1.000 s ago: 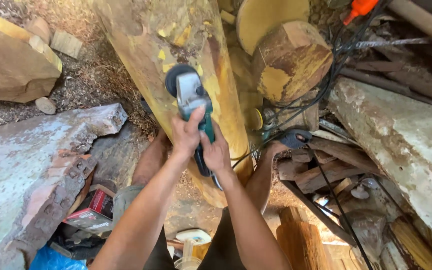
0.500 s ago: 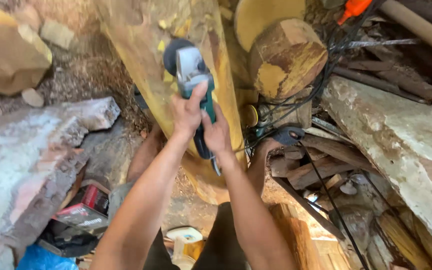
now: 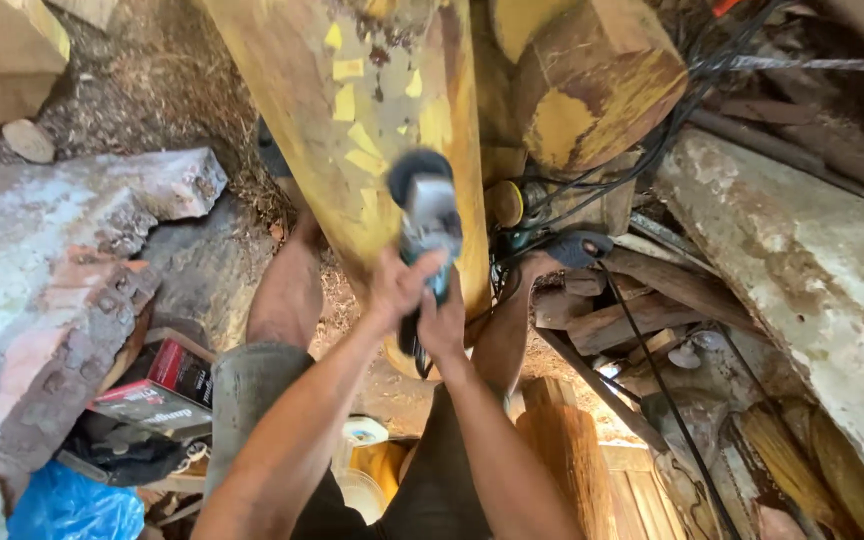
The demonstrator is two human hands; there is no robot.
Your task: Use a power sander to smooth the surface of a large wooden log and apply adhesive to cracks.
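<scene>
Green-and-grey angle grinder (image 3: 429,228) pressed disc-first onto yellow peeled log (image 3: 352,110), just beyond both hands. Left hand (image 3: 399,285) wrapped round body, right hand (image 3: 442,325) clamped on rear handle, hands touching.

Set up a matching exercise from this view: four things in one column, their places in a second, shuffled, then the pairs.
Things:
1. angle grinder
2. blue plastic bag
3. cut log end
4. red and black box

Places:
A. bottom left corner
B. top, right of the long yellow log
C. gripped by the left hand and right hand, on the yellow log
D. left, beside the person's knee, under the broken slab

Pairs: 1-C, 2-A, 3-B, 4-D
</scene>
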